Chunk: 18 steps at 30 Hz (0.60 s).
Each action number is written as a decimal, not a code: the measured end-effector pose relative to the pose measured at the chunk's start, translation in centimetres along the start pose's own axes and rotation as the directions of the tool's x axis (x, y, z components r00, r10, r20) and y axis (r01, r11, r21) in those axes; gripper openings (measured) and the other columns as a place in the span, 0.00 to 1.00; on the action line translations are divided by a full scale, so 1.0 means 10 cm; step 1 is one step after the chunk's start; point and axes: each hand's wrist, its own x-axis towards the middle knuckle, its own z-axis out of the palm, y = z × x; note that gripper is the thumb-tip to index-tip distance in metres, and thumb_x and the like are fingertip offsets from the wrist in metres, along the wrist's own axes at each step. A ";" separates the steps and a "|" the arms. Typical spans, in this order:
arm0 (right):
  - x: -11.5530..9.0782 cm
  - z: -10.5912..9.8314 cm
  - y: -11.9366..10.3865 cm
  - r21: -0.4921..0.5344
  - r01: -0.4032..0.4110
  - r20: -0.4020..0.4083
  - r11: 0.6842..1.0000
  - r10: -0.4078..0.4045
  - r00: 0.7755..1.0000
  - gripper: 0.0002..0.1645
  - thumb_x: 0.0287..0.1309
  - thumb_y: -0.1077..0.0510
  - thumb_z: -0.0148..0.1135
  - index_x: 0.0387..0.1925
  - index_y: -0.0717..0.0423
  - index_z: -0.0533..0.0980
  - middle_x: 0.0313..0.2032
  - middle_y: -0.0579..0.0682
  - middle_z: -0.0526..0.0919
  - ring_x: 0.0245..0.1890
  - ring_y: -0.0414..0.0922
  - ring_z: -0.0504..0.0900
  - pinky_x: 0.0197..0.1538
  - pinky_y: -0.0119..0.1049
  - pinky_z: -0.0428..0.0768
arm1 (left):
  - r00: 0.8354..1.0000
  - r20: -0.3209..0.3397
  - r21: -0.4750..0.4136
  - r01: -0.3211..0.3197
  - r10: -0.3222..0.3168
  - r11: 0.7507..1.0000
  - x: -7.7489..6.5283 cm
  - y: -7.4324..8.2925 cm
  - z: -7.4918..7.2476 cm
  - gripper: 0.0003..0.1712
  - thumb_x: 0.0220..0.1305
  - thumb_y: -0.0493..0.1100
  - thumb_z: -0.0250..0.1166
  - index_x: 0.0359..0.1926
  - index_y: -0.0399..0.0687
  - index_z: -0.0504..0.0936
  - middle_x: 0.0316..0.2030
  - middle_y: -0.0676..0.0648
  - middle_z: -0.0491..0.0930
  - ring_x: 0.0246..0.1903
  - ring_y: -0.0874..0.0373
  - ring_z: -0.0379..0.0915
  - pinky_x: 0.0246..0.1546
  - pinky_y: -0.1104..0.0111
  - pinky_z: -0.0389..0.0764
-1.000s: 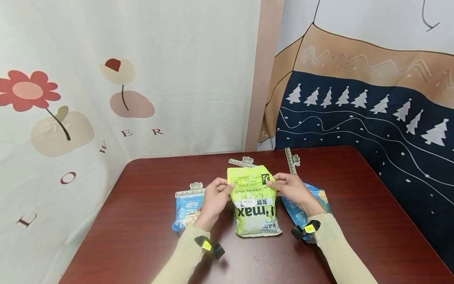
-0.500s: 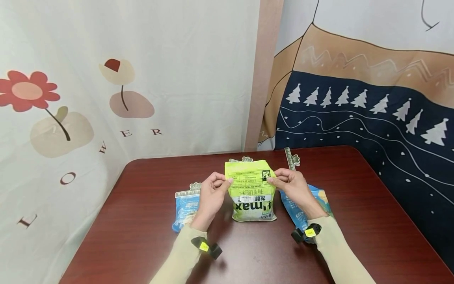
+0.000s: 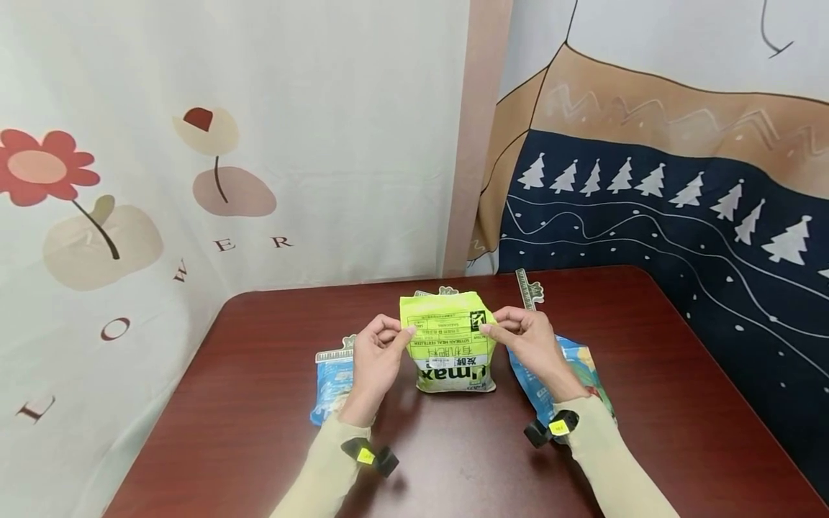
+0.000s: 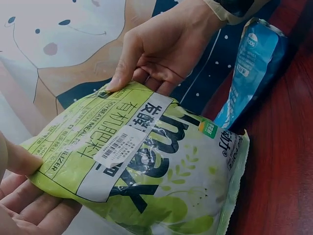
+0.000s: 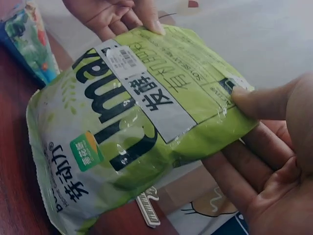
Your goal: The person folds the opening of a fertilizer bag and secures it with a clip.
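- Nearest, cream sleeves reach forward over the dark red table.
- Right: blue bag, partly under the right arm; no clip shows on its visible part, so its closure is judged left undone, though the hand hides one end.
- Left: smaller blue bag, ruler-patterned clip along its top edge; judged done.
- Centre: left hand and right hand pinch opposite upper edges of the lime-green soybean meal fertilizer bag, thumbs on the printed face, fingers behind. It sits between the blue bags; no clip shows on it, so handling is judged under way, fastening left.
- Beyond: crown-topped middle clip, mostly hidden behind the lime bag, and right clip, both apparently unused.
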 end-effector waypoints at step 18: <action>0.00 -0.21 0.10 -0.012 0.153 0.193 0.988 -0.148 0.970 0.08 0.61 0.56 0.73 0.41 0.52 0.86 0.38 0.52 0.92 0.32 0.40 0.83 0.28 0.32 0.67 | 0.961 0.276 -0.011 -0.026 0.028 1.000 0.04 -0.08 -0.20 0.09 0.63 0.35 0.72 0.34 0.38 0.78 0.25 0.53 0.88 0.17 0.68 0.56 0.19 0.75 0.57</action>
